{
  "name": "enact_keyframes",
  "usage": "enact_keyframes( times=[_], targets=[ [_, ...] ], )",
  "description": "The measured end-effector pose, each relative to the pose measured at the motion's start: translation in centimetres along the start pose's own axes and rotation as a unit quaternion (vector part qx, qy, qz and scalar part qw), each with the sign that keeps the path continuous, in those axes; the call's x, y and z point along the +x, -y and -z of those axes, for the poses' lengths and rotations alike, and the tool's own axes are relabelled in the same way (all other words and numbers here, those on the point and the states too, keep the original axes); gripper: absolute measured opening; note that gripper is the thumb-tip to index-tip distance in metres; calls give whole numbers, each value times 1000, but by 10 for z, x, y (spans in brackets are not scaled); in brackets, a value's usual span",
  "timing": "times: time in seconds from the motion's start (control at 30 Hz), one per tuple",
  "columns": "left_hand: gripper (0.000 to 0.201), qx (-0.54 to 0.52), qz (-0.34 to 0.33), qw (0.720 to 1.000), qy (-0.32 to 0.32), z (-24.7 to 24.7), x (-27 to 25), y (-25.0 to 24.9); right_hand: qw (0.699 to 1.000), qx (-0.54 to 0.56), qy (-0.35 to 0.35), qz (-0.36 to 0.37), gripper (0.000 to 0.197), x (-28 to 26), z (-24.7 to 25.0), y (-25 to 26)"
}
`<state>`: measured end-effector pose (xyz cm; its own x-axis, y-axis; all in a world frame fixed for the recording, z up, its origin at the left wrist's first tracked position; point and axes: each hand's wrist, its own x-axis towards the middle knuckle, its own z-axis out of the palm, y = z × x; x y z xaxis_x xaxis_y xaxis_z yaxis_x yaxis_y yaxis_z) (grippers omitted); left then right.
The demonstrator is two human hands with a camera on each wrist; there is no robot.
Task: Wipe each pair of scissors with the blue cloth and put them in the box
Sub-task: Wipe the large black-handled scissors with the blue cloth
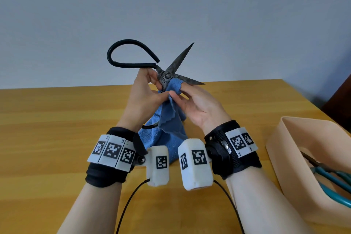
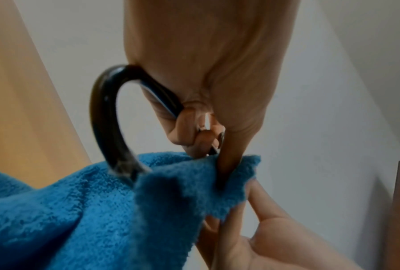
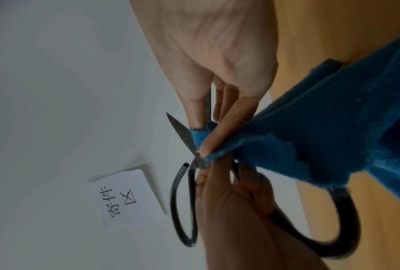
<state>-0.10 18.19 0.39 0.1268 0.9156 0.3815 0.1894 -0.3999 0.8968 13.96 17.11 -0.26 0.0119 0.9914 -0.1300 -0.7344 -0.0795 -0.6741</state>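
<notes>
Left hand (image 1: pixel 146 89) clenches the black scissors (image 1: pixel 167 76) near the pivot, held above the tabletop (image 1: pixel 47 129), blades splayed up-right. Right hand (image 1: pixel 197 104) pinches the blue cloth (image 1: pixel 171 116) against the lower blade. Box (image 1: pixel 296 138) lies rightward, nearer that hand.

We can read three printed characters, 寄件区, on a white paper sign (image 3: pixel 127 199) stuck to the wall, just beside the handle loop of the black scissors (image 3: pixel 182 206) in the right wrist view. On the left wristband (image 1: pixel 112 151), above its square coded markers, stands "L2". A stamp near the scissors' pivot is too small to read.
</notes>
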Motion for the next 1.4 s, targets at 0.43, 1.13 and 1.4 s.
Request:
enact_keyframes(
  times=[0.43, 1.13, 1.4],
  targets=[
    [16, -61, 68, 996, 24, 1, -6, -12, 999, 37, -10, 20, 9, 1, -2, -1],
    [11, -103, 67, 992, -12, -11, -9, -13, 994, 74, -59, 50, 11, 3, -4, -6],
    [11, -92, 65, 994, -8, -8, -10, -16, 995, 78, -41, 52, 16, 4, -6, -5]
  ],
)
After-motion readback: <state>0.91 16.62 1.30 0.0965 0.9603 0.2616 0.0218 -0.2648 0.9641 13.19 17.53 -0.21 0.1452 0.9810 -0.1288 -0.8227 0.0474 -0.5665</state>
